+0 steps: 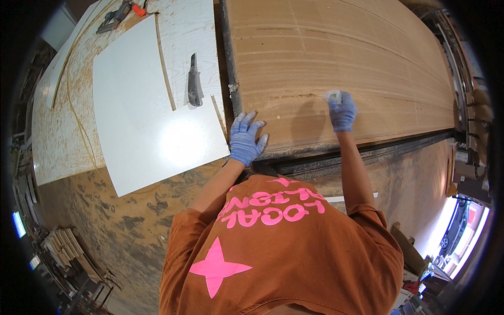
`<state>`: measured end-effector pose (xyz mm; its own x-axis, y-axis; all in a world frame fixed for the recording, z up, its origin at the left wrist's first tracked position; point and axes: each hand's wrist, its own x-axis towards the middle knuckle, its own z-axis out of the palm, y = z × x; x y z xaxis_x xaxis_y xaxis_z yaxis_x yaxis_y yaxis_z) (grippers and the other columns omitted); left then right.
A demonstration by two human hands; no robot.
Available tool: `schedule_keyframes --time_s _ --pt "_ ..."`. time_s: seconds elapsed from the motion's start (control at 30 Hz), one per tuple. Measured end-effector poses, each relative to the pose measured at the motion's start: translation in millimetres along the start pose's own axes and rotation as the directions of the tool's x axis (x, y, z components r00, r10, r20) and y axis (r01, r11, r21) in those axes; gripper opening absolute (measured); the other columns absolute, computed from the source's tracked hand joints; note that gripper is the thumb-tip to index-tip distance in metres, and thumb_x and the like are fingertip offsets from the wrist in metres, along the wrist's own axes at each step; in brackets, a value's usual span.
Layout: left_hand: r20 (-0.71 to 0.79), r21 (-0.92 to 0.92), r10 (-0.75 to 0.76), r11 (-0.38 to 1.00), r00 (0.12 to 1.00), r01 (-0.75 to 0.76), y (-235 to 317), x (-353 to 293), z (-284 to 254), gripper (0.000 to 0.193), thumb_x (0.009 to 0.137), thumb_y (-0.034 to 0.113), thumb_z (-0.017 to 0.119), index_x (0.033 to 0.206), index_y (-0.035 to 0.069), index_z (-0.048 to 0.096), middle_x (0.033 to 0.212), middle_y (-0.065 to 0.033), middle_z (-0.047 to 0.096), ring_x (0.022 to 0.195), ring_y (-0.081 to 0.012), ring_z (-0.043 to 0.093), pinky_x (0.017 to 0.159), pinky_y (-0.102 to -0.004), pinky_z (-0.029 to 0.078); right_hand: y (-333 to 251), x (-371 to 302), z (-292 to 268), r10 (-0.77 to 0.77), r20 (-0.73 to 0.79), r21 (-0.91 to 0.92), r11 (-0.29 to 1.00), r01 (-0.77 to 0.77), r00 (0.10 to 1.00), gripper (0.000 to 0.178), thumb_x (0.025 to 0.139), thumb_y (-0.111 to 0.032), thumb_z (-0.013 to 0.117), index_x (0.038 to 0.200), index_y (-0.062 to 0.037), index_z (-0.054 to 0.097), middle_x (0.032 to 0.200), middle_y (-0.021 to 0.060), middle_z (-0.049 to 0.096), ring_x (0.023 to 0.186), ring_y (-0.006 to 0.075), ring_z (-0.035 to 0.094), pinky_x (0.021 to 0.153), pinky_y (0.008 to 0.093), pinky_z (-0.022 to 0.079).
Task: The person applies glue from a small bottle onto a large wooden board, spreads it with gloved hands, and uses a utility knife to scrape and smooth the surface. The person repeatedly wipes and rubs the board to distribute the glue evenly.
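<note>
My left hand, in a blue striped knit glove, lies with fingers spread on the near left corner of a large brown sheet panel. Farther right, my right hand, gloved alike, is closed around a small translucent white thing with a bit of green; its kind does not show. That thing is low over the panel or touching it, beside a thin dark line in the brown surface. A grey utility knife with its blade out lies on a white board left of my left hand.
A black tool with an orange part sits at the far left on a worn white worktop. Narrow strips lie by the white board. A dark rail runs along the panel's near edge. Sawdust covers the floor.
</note>
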<state>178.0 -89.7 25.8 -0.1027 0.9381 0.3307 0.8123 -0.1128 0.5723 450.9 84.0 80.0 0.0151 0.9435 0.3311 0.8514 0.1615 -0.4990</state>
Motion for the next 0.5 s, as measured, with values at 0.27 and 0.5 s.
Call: schedule_keyframes --time_s 0.27,0.5 --pt "-0.005 -0.008 -0.018 1.0 1.0 0.018 0.4 -0.2 1.1 0.039 0.073 0.03 0.073 0.109 0.018 0.065 0.137 -0.0095 0.049 0.131 -0.0357 0.038 0.109 -0.0492 0.03 4.7 0.5 -2.6 0.016 -0.037 -0.015 1.0 -0.017 0.999 0.024 0.081 -0.025 0.066 0.094 -0.0052 0.063 0.085 0.0177 0.065 0.077 0.037 0.063 0.068 0.043 0.051" --pt "-0.008 0.002 0.011 1.0 1.0 -0.011 -0.3 0.5 1.3 0.038 0.077 0.033 0.07 0.111 0.018 0.062 0.135 -0.0117 0.05 0.129 -0.0388 0.04 0.106 -0.0496 0.032 20.0 4.4 -7.3 0.022 -0.075 -0.041 0.999 -0.025 0.997 0.024 0.082 -0.026 0.065 0.093 -0.0051 0.063 0.084 0.0185 0.065 0.078 0.0372 0.064 0.068 0.0433 0.051"
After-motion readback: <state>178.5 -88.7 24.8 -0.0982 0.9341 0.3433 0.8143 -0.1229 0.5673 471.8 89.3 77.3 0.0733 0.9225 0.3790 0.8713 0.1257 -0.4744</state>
